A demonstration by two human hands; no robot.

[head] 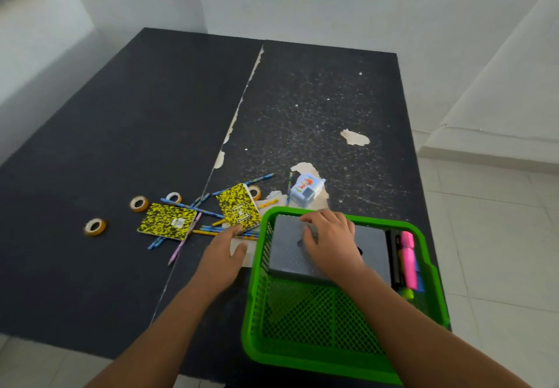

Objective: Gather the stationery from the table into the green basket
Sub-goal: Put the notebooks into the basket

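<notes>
The green basket [305, 354] stands at the table's near right edge. Inside it lies a dark grey box [287, 254], with pink and other highlighters [408, 257] along the right wall. My right hand [331, 242] rests on top of the grey box, fingers curled on it. My left hand [225, 254] lies flat on the table just left of the basket, fingertips near the pencils [211, 230]. Two yellow-black notebooks [167, 221] [239, 204] lie among scattered pencils. Several tape rolls [95, 226] [139, 203] sit further left. A small blue-white box [307, 189] stands behind the basket.
The black table [127, 133] has a seam down the middle and chipped patches [355, 137]. White tiled floor [499, 236] lies to the right, and white walls stand behind.
</notes>
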